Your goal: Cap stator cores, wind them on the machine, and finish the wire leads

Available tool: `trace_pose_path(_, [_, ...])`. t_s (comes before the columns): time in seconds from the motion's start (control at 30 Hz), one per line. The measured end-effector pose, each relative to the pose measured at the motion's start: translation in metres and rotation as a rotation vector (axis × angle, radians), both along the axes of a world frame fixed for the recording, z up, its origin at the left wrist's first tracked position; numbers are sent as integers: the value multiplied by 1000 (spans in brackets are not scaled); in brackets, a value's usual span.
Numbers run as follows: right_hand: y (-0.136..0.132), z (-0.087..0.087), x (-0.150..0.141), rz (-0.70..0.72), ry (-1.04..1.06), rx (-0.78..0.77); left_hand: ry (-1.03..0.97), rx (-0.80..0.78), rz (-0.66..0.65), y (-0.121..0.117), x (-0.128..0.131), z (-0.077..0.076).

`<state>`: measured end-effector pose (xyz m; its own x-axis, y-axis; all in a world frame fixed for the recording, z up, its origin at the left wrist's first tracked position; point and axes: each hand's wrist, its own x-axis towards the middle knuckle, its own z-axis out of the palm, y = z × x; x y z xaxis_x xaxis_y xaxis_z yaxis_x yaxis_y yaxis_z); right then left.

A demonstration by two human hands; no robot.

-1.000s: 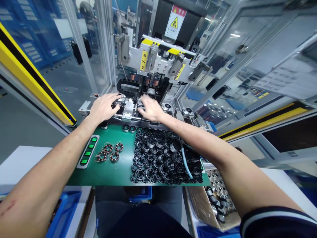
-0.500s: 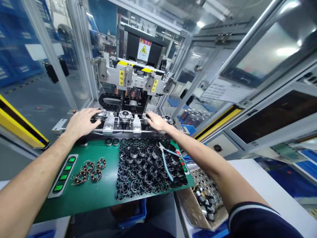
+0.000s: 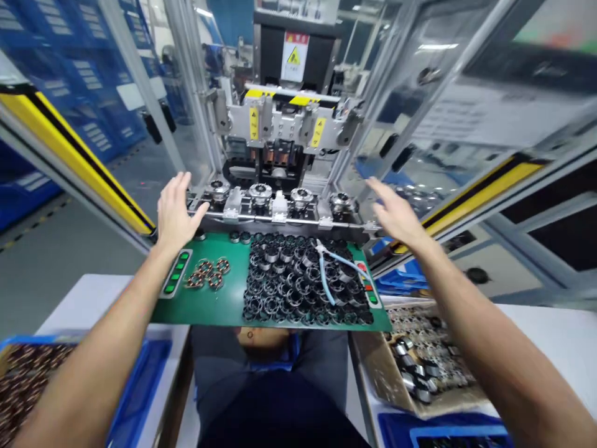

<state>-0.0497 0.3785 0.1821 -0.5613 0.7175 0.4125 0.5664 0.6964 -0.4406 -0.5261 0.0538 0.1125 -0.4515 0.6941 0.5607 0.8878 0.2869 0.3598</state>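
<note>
- Fixtures (image 3: 260, 193), four round metal ones, line the front of the machine (image 3: 284, 124), right between my two hands!
- Left hand (image 3: 175, 214) of mine: fingers loose, thumb stretched wide, just beside the leftmost one; contact, I can't tell.
- Right hand (image 3: 394, 210): fingers extended, thumb apart, clear of the row's right end.
- Below, on my green mat (image 3: 224, 308), four copper-wound stators (image 3: 205, 267) cluster left, black-and-silver rings (image 3: 298, 286) crowd right, blue-handled pliers (image 3: 325, 274) on top.

There are two hands (image 3: 175, 216), four round holders (image 3: 260, 193), four copper coils (image 3: 206, 267), one pair of pliers (image 3: 321, 249) and dozens of black rings (image 3: 298, 287).
</note>
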Motion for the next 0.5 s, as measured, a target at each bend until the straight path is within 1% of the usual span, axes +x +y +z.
trace_pose_path(0.03, [-13, -10, 24, -24, 52, -12, 2, 88, 35, -26, 14, -12])
trace_pose_path(0.07, [-29, -24, 48, -52, 97, -27, 2, 149, 74, -53, 30, -28])
trace_pose_path(0.1, [-49, -43, 71, -84, 125, -53, 0, 246, 145, -79, 45, -45])
trace_pose_path(0.17, [-94, -91, 107, -241, 210, -84, -36, 209, 214, -122, 72, -82])
trace_pose_path(0.2, [-117, -118, 119, -327, 235, -109, -49, 153, 217, -136, 82, -100])
trace_pose_path(0.23, [-137, -145, 127, -402, 258, -131, -62, 107, 209, -145, 89, -114])
trace_pose_path(0.27, [-155, -170, 131, -458, 276, -148, -73, 69, 194, -149, 93, -126])
trace_pose_path(0.3, [-168, -192, 133, -491, 289, -163, -84, 44, 173, -150, 94, -134])
trace_pose_path(0.33, [-178, -211, 133, -518, 304, -167, -95, 34, 152, -148, 94, -139])
trace_pose_path(0.4, [-186, -240, 130, -547, 333, -155, -122, 26, 100, -141, 90, -143])
trace_pose_path(0.43, [-186, -250, 131, -551, 344, -141, -134, 31, 67, -138, 87, -143])
trace_pose_path(0.5, [-179, -263, 135, -537, 346, -113, -144, 98, 13, -135, 80, -144])
